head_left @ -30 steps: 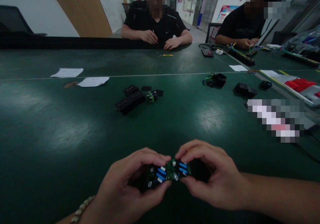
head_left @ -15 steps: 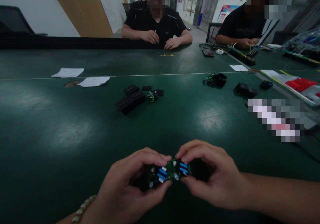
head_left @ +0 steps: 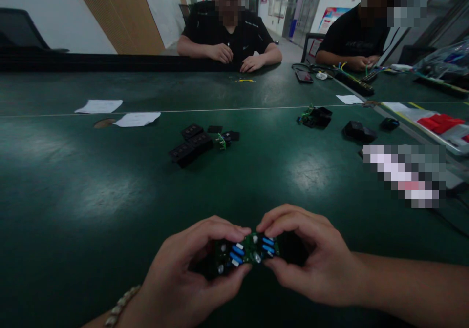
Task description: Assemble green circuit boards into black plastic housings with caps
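Note:
Between my two hands is a small green circuit board [head_left: 250, 251] with blue parts, white parts and shiny metal bits on its face. My left hand [head_left: 194, 259] grips its left end, thumb below and fingers above. My right hand [head_left: 308, 250] pinches the right end in the same way. The board is held low in front of me, over the green table [head_left: 120, 172]. Its underside and outer ends are hidden, partly by dark shadow in my palms.
Beyond my hands lie black plastic housings [head_left: 192, 145] and a small board with pins [head_left: 222, 141]. Farther right are a black part with green wires [head_left: 317, 117] and black blocks [head_left: 359, 132]. Paper sheets [head_left: 137, 119] lie left. Two people sit across the table.

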Available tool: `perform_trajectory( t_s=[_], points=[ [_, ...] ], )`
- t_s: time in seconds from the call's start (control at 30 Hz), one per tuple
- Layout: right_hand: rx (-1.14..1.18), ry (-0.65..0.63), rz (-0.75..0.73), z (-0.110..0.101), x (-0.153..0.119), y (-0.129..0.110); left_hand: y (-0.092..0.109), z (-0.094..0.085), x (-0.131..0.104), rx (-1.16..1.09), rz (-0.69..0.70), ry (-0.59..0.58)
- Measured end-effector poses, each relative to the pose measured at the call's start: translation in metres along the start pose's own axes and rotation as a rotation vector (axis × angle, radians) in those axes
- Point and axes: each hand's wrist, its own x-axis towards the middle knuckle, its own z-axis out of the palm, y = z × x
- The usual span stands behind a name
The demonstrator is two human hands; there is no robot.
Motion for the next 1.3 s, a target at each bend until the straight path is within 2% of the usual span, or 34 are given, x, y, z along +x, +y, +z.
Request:
perform_trajectory(
  t_s=[0.33,0.67,1.3],
  points=[
    [-0.002,-0.014,-0.002,-0.0007,-0.0006,-0.0001,-0.0020,-0.0015,0.0006,0.036,0.016,-0.029],
    [0.008,-0.021,0.041,-0.0004,-0.0057,0.0031,-0.0041,-0.0016,-0.0024,0.112,0.057,-0.001],
    [-0.019,-0.031,-0.018,-0.0003,-0.0038,0.0008,0.0002,-0.0021,0.0023,0.121,0.101,-0.011]
  ],
)
